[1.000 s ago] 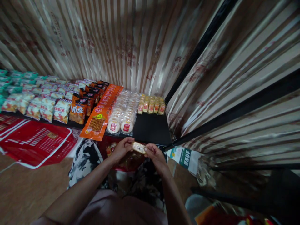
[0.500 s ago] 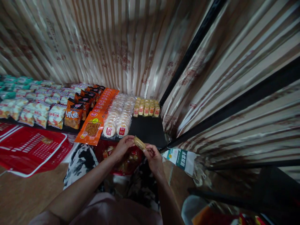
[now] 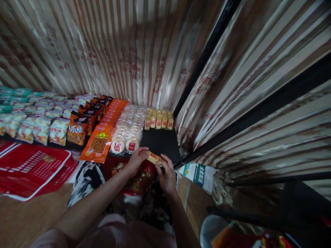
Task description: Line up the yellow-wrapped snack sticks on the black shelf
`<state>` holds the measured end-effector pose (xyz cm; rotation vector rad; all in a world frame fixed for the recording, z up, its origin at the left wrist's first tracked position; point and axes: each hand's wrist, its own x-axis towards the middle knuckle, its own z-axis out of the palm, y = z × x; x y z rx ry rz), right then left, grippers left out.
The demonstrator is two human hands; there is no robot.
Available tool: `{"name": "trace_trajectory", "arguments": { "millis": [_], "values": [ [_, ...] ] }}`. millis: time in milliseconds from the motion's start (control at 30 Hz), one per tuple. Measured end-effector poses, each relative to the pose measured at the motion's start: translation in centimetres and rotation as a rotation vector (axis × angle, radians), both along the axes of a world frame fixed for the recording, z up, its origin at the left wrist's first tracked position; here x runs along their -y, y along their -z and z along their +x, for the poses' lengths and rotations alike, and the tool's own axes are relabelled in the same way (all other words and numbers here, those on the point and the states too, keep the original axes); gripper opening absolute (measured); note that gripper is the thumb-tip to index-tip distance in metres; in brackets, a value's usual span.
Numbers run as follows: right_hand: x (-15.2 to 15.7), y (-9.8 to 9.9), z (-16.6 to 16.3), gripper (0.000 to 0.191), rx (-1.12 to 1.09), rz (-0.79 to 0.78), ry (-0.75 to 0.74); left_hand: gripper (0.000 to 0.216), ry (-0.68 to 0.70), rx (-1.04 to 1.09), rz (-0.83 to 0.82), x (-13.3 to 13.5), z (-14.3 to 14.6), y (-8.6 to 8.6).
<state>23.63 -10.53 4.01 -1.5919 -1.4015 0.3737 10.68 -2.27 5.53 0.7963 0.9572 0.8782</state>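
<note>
My left hand (image 3: 136, 160) and my right hand (image 3: 165, 174) both grip one small yellow snack packet (image 3: 153, 157) between them, just above the front edge of a low black shelf (image 3: 161, 143). At the back of that shelf stands a short row of like yellow packets (image 3: 158, 120). To the left lie clear packs of round white cakes (image 3: 128, 132) and a line of orange snack bags (image 3: 103, 136). Under my hands a red basket (image 3: 134, 179) holds more packets.
Further left the shelf carries dark orange bags (image 3: 77, 129) and white-and-red bags (image 3: 38, 127). A flat red basket (image 3: 33, 167) lies on the wooden floor. Striped curtain hangs behind; black frame bars (image 3: 207, 51) rise on the right. A green-and-white carton (image 3: 200, 174) sits below.
Both hands carried the yellow packet forward and a little higher, from over the basket to the shelf's front edge. The view shifted slightly right.
</note>
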Motion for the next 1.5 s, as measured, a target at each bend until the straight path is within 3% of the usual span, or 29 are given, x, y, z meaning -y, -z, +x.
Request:
{"name": "trace_trajectory", "arguments": {
  "millis": [300, 500, 700, 1167, 1500],
  "values": [
    [-1.2, 0.1, 0.5, 0.016, -0.097, -0.010, 0.105, 0.045, -0.024, -0.028, 0.020, 0.3, 0.4, -0.2],
    [-2.0, 0.6, 0.2, 0.028, -0.381, -0.127, 0.093, 0.032, -0.028, -0.098, 0.083, 0.8, 1.3, 0.2],
    [-3.1, 1.0, -0.3, 0.034, -0.671, -0.193, -0.014, 0.027, -0.070, -0.105, 0.129, 0.5, 2.5, 0.5],
    [-7.1, 2.5, 1.4, 0.028, -0.498, -0.097, 0.058, 0.024, -0.084, -0.324, 0.305, -2.4, 4.5, 1.8],
    [-12.9, 3.8, 2.8, 0.030, -0.391, -0.007, 0.070, 0.026, -0.080, -0.338, 0.262, -5.9, 6.4, 1.6]
  ]
}}
